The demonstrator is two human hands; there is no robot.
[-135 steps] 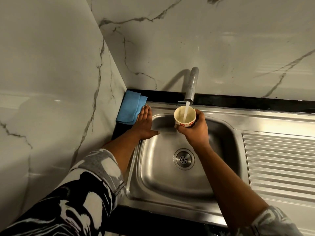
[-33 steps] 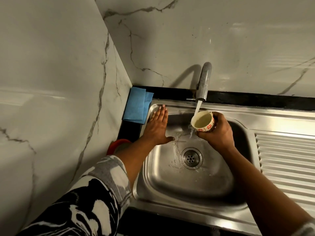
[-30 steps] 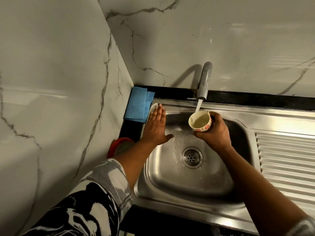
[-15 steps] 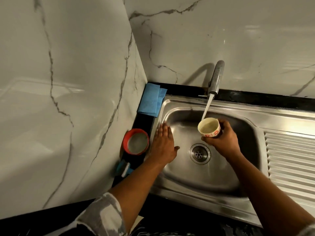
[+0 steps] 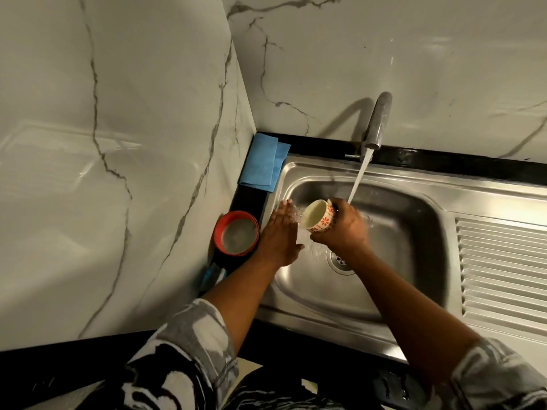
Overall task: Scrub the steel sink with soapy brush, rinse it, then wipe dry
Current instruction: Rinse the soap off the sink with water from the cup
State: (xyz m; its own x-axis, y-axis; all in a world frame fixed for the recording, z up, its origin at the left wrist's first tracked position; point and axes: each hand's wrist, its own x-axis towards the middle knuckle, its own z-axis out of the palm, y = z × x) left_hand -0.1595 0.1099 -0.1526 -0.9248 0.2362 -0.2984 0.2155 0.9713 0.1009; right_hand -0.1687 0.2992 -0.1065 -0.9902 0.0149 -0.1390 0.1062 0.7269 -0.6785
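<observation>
Rinse step: right hand (image 5: 343, 232) curled round tipped cup (image 5: 318, 217), left hand (image 5: 278, 235) fingers flat, together on sink (image 5: 414, 232) left wall. Pour slowly, rub where water lands. Blue cloth (image 5: 260, 164) sits at back-left worktop corner.

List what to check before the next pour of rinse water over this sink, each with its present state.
1. Tap running: ok, water streams down.
2. Cup held firm: ok, right hand grips it, tipped leftward.
3. Left hand flat on the sink's left wall: ok.
4. Drain open: ok, holes show.
5. Blue cloth ready: ok, folded at back left corner.
6. Soap gone: cannot tell.
</observation>
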